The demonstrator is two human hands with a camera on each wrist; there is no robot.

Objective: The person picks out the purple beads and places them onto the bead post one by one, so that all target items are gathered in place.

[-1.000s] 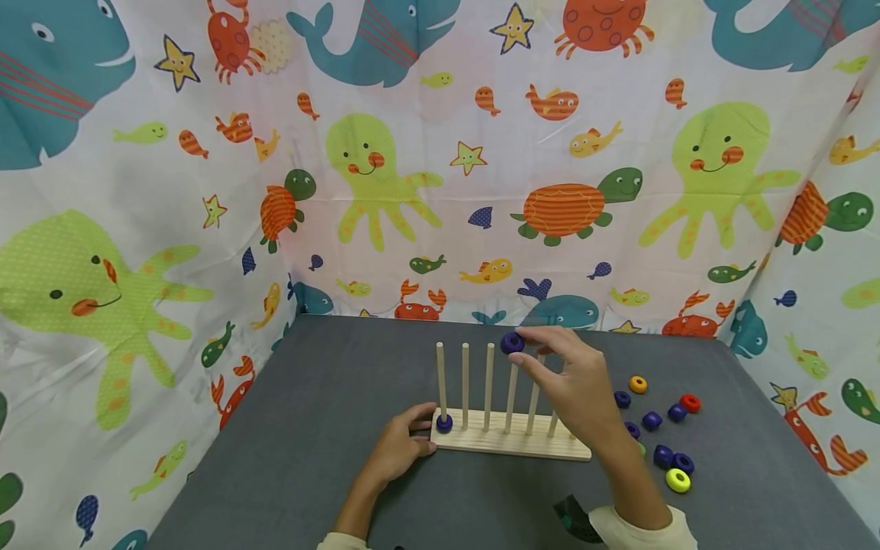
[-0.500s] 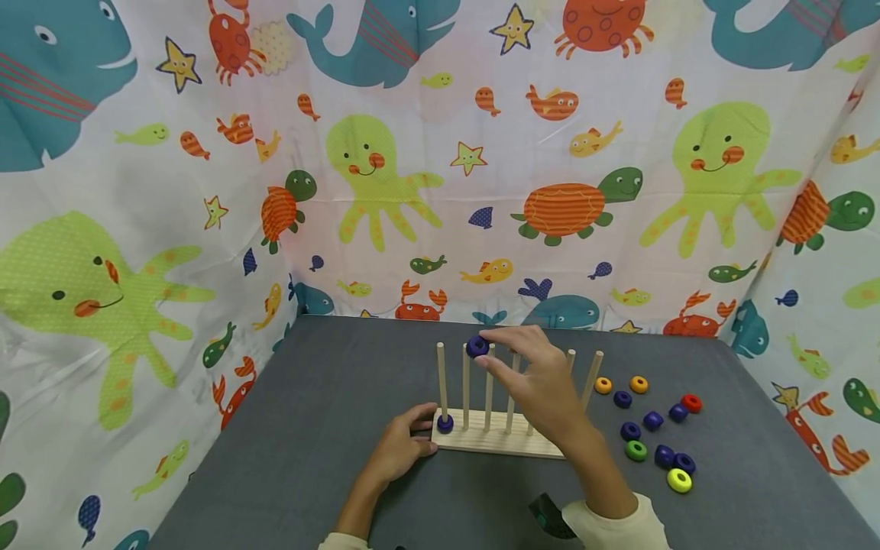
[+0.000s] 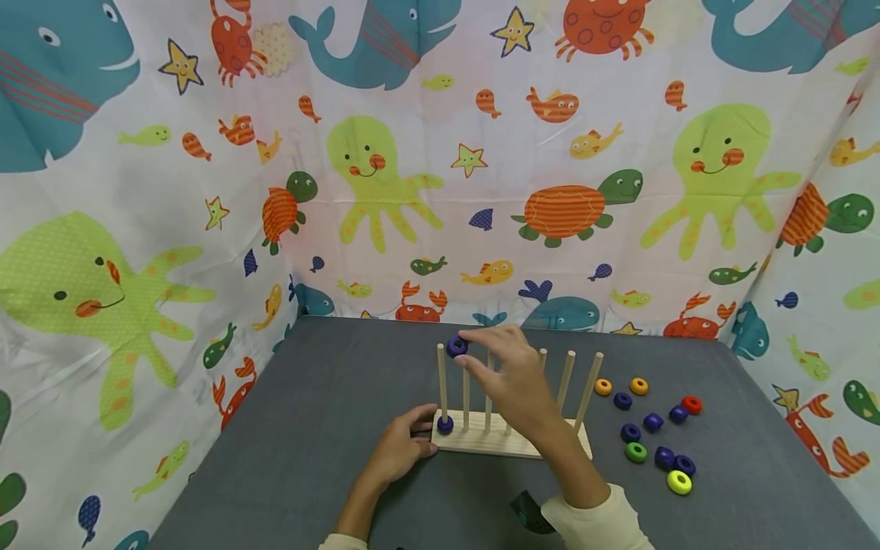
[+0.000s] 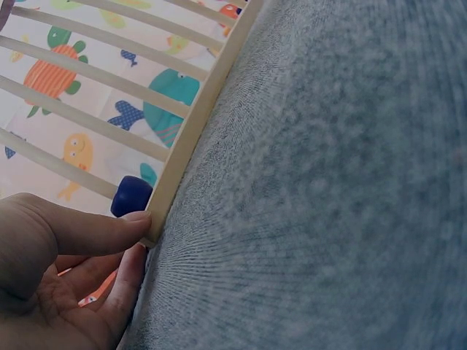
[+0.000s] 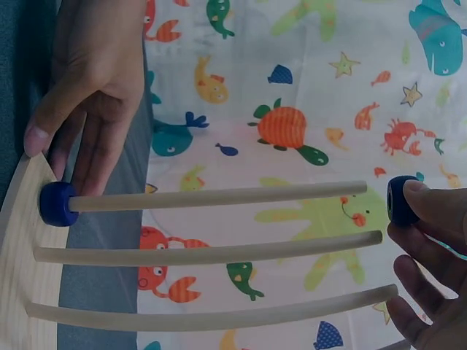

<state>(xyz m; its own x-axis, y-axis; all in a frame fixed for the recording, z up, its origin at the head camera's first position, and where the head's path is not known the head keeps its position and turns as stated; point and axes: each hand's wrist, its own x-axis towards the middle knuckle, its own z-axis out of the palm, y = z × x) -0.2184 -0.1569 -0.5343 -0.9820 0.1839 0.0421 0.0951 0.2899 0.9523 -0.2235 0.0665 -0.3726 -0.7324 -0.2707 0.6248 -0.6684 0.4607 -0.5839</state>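
A wooden peg rack (image 3: 481, 443) stands on the table with a row of upright pegs. My left hand (image 3: 400, 443) grips the left end of its base, thumb on the near side, as the left wrist view also shows. One dark blue bead (image 3: 444, 425) sits at the foot of the leftmost peg. Between thumb and fingers my right hand (image 3: 516, 382) pinches another dark blue bead (image 5: 401, 200). In the right wrist view this held bead is just beyond the tip of the leftmost peg (image 5: 219, 198), apart from it.
To the right of the rack lie loose beads: several blue ones, a green bead (image 3: 635, 452), a yellow bead (image 3: 679, 482), a red bead (image 3: 691, 405) and two orange ones. A sea-animal cloth (image 3: 412, 191) hangs behind and beside the grey table (image 3: 330, 382).
My right hand has moved left with the blue bead, from above the middle pegs to near the top of the leftmost peg. The left hand stays on the rack's end.
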